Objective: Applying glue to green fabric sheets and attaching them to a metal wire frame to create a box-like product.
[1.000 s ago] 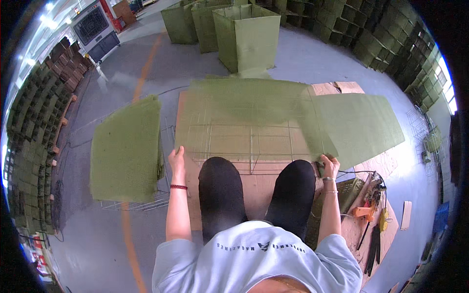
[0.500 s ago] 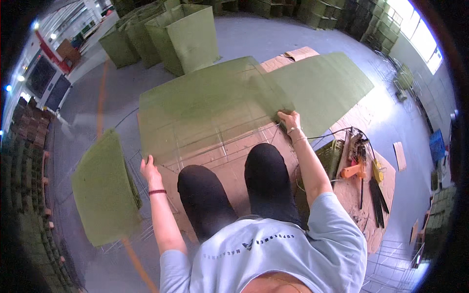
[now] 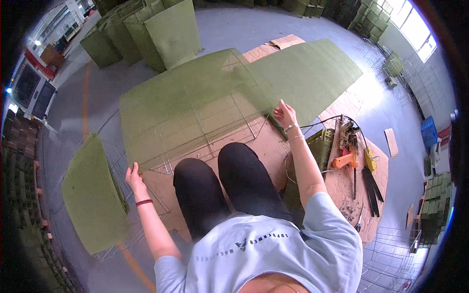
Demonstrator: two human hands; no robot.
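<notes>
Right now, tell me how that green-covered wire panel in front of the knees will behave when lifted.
The wire panel probably stays fairly stiff: its grid lines look straight. Likely light for its size, since the left hand and right hand grip only its edges. Being broad and thin, it may wobble or sag.

Factory floor: stacked green panels (image 3: pixel 146 34), wire grids (image 3: pixel 386 254), concrete floor (image 3: pixel 244 27).

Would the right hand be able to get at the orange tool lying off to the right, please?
Probably yes: the right hand rests on the green sheet, and only bare cardboard and a cable lie toward the orange tool.
</notes>
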